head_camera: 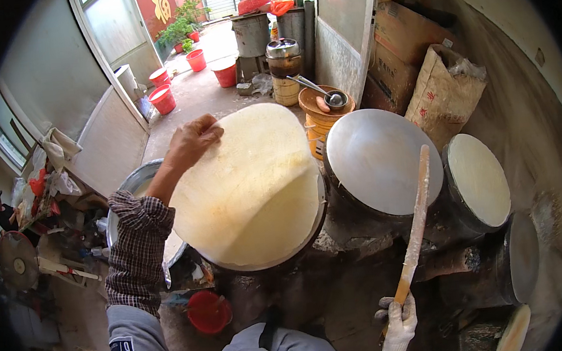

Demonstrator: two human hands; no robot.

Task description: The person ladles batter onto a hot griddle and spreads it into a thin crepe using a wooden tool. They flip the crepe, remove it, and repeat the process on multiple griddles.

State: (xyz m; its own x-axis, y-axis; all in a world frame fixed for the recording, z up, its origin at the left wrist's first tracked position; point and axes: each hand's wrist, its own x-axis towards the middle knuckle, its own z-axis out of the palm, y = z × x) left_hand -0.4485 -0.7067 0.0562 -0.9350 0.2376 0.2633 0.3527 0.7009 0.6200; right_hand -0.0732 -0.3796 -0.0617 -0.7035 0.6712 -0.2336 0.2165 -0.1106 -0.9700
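My bare left hand [200, 136] pinches the far left edge of a large, thin, pale yellow pancake [246, 178]. The sheet is partly lifted, and its near right part lies folded or resting over a round griddle [324, 206]. In my right hand [396, 322], which wears a white knit glove, is a long flat wooden spatula [417, 234] smeared with batter. Its blade points up and away, in front of a second griddle [384, 160] with a bare grey top. Farther right, another griddle carries a pale round of batter or pancake [479, 179].
A metal basin [111, 223] of pale batter stands at the left, partly behind my sleeve. Beyond the griddles, a ladle [337, 99] rests in a wicker basket [312, 99] on a yellow bucket. A paper sack [445, 91] leans by cardboard boxes. A red bucket [209, 312] sits below.
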